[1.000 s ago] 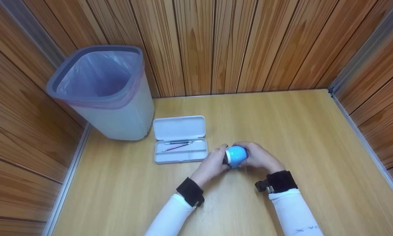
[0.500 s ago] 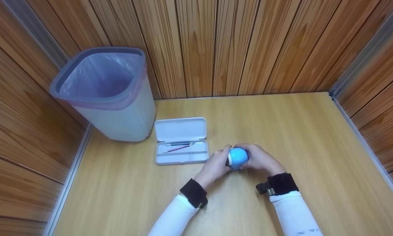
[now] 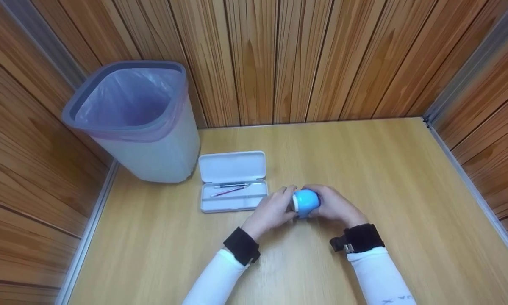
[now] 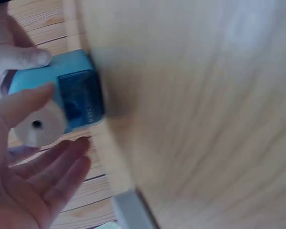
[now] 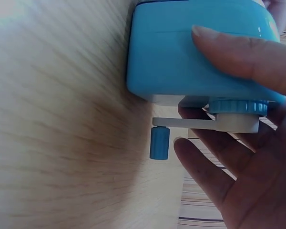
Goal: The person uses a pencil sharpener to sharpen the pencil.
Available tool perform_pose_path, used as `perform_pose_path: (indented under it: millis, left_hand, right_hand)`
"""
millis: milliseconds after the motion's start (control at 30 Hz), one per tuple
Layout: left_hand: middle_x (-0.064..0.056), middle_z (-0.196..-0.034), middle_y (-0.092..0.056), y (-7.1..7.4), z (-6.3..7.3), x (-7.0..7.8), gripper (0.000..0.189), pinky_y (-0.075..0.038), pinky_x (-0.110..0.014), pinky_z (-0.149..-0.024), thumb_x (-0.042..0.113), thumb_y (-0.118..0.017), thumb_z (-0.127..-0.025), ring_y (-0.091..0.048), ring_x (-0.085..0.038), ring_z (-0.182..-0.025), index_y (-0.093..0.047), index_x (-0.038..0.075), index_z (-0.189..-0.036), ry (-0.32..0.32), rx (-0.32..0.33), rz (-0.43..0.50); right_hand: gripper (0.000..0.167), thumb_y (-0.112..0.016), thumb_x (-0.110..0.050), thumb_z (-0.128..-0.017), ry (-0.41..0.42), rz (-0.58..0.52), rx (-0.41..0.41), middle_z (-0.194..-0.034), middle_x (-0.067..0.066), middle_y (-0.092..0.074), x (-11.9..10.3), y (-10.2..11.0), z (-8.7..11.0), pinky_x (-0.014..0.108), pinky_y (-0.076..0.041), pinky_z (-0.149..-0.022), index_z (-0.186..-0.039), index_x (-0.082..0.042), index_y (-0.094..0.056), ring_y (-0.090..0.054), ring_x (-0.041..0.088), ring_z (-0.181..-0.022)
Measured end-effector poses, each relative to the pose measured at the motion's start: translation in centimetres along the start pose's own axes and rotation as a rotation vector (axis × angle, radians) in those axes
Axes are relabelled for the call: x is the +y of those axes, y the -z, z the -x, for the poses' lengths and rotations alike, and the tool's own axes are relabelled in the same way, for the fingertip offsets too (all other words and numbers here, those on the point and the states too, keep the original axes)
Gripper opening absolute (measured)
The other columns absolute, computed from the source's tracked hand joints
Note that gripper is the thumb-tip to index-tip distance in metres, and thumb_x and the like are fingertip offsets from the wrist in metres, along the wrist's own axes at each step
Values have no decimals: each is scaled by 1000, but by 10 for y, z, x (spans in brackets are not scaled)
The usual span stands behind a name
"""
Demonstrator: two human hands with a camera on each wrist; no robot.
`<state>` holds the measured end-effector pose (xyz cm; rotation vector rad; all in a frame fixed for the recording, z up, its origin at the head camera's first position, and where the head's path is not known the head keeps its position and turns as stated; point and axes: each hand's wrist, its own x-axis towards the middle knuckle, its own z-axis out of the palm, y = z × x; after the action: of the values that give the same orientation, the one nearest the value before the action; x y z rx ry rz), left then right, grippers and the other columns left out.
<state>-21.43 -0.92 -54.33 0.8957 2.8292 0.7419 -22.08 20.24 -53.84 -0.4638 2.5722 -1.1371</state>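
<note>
A blue pencil sharpener [image 3: 306,201] stands on the wooden table, its white round front with a dark hole turned left. My right hand [image 3: 335,206] holds its body from the right, thumb on the blue shell and fingers behind. The right wrist view shows the white crank [image 5: 190,123] with its blue knob [image 5: 159,143] beside those fingers. My left hand [image 3: 272,210] is at the white front [image 4: 42,125]; its thumb touches the upper edge while the other fingers extend loosely below. A dark clear shavings drawer [image 4: 80,98] shows in the left wrist view.
Left of the hands lies an open white pencil case [image 3: 232,166] with several thin pencils or pens [image 3: 230,190] inside. A lined waste bin [image 3: 160,156] stands at the back left. Wood-panelled walls [image 3: 296,63] border the table.
My left hand moves in toward the sharpener's front, then back slightly left. The right hand and the sharpener stay almost in place.
</note>
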Motion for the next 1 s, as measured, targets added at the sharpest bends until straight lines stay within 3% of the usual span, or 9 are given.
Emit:
perform_pose_path:
  millis: [200, 300, 467, 633, 1000]
  left_hand:
    - [-4, -115, -61, 13, -2, 2, 43, -50, -28, -89, 26, -72, -90, -61, -16, -102, -59, 8, -127, -104, 68, -61]
    - [-5, -113, -63, 14, -4, 1, 40, -51, -29, -88, 24, -72, -90, -63, -17, -100, -62, 6, -125, -119, 81, -122]
    - [-7, -111, -66, 16, -10, -2, 36, -53, -31, -85, 21, -71, -91, -65, -20, -97, -64, 6, -123, -111, 97, -177]
    - [-8, -109, -68, 20, -18, -4, 33, -54, -33, -82, 18, -73, -89, -67, -22, -96, -67, 5, -118, -103, 132, -220]
    - [-8, -110, -67, 22, -31, -10, 32, -54, -32, -84, 16, -71, -91, -66, -23, -97, -65, 4, -120, -17, 143, -185]
  right_hand:
    - [46, -82, -11, -80, -4, 14, 9, -112, -2, -64, -4, -1, -3, 54, -42, -99, -120, -17, -63, -57, 24, -104]
    - [44, -81, -15, -81, -17, 13, 13, -111, -3, -64, -5, -2, -5, 54, -42, -100, -120, -19, -62, -57, 24, -103]
    - [41, -81, -17, -82, -8, 20, 26, -110, -2, -64, -6, -3, -13, 54, -42, -101, -119, -18, -62, -58, 24, -105]
    - [46, -80, -9, -81, 19, 39, 24, -114, 4, -64, -6, 0, -27, 55, -40, -102, -122, -11, -61, -58, 27, -109]
    - [47, -80, -7, -80, -1, 53, 20, -115, 7, -63, -8, 7, -47, 58, -37, -103, -122, -11, -59, -57, 30, -109]
